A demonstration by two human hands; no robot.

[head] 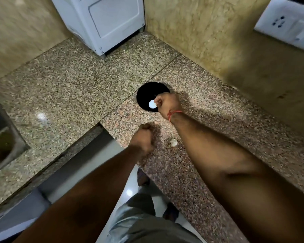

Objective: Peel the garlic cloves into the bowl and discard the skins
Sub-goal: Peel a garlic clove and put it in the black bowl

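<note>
Speckled granite counter (74, 81), L-shaped, wrapping a corner. Directly on it: black bowl (147, 92), just under the right hand's (167, 103) pinch; pale garlic bit (173, 142) nearer, beside the curled left hand (142, 137); white appliance (102, 23) far behind the bowl.

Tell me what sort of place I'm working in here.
Most likely a home kitchen: a speckled granite countertop in a corner, a steel sink set into it at the left, a white appliance at the back, and a wall socket panel.
</note>
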